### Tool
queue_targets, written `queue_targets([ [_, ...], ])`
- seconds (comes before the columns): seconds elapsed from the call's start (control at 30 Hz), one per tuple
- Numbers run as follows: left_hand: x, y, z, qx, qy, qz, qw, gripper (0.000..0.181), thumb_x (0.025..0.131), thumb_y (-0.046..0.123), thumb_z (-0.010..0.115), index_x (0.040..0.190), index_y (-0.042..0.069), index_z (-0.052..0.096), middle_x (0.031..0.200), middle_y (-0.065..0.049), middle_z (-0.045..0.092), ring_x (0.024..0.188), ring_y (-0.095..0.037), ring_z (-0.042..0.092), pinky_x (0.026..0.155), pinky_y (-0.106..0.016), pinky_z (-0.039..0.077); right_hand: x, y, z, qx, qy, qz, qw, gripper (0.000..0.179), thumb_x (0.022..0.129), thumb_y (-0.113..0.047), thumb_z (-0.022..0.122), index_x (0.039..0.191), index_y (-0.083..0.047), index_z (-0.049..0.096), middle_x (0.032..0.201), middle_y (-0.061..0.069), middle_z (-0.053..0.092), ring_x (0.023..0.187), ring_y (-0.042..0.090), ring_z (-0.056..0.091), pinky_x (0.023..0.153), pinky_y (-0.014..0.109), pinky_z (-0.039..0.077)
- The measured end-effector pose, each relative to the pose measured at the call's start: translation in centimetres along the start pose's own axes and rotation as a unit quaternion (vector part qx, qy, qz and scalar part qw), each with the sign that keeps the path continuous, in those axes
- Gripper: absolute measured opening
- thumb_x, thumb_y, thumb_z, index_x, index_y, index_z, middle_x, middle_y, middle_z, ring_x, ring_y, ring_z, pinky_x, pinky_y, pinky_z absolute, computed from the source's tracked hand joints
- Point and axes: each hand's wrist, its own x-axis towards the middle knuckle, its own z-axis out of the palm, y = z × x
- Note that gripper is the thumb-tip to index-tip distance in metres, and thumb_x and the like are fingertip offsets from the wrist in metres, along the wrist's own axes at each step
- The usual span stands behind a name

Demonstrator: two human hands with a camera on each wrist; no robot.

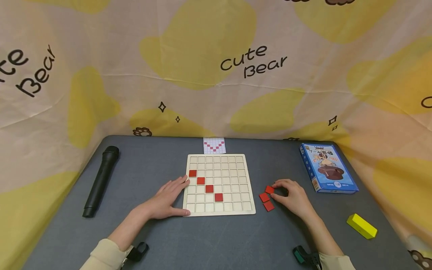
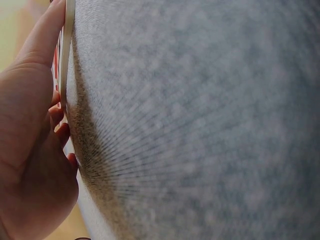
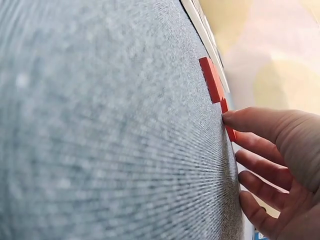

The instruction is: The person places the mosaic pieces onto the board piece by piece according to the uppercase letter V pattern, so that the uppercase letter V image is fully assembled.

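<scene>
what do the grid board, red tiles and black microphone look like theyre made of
The grid board is probably wood, judging by its pale, matte rim. The red tiles look like painted wood or plastic: even colour, crisp edges. The black microphone seems plastic or coated metal, with a smooth, dark body.

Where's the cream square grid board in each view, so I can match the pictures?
Head: cream square grid board at lower centre.
Left wrist: its edge, upper left, touching the left hand.
Right wrist: its edge, top right of centre, beyond loose red square tiles.
Shared landmark: flat grey tabletop.
</scene>
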Motion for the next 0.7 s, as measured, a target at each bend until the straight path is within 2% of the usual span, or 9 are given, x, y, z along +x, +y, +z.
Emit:
queue_targets([
  [0.5,0.1,-0.1,0.2,0.002,-0.002,-0.005,1.0,0.101,0.082,0.063,0.067,0.154,0.006,0.026,0.161,-0.012,0.018,0.147,-0.033,0.015,0.115,-0.056,0.012,0.6,-0.1,0.3,0.008,0.019,0.007,0.9998,0.022,0.081,-0.02,0.08,0.099,-0.009,0.073,0.104,0.01,0.068,0.097,0.03,0.06,0.082,0.049,0.046],
  [0.7,0.0,0.0,0.1,0.001,0.0,-0.005,1.0,0.1,0.082,0.061,0.068,0.154,0.006,0.026,0.161,-0.012,0.018,0.147,-0.033,0.016,0.115,-0.056,0.011,1.2,-1.1,0.9,0.018,0.004,0.009,0.9998,0.022,0.081,-0.024,0.08,0.098,-0.012,0.073,0.105,0.008,0.068,0.099,0.029,0.06,0.085,0.049,0.047],
])
